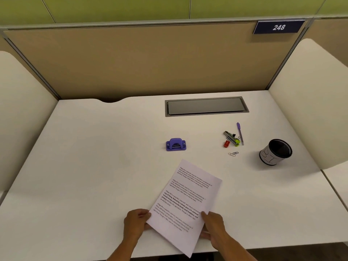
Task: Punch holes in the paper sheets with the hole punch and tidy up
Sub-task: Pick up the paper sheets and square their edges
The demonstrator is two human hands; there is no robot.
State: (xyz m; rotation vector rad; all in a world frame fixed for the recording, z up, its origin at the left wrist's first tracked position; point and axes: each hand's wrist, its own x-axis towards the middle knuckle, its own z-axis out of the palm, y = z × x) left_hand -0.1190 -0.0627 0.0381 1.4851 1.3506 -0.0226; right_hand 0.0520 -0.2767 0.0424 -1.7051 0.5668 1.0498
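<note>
Paper sheets between both hands' fingers

A white desk fills a study carrel, closed in by a tan back panel and rounded cream side dividers. Well beyond the fingers, a grey cable hatch sits flush in the desktop near the back edge. A dark blue plate reading 248 hangs at the panel's upper right. Above it runs a green panelled wall. The light is even and soft.
</note>
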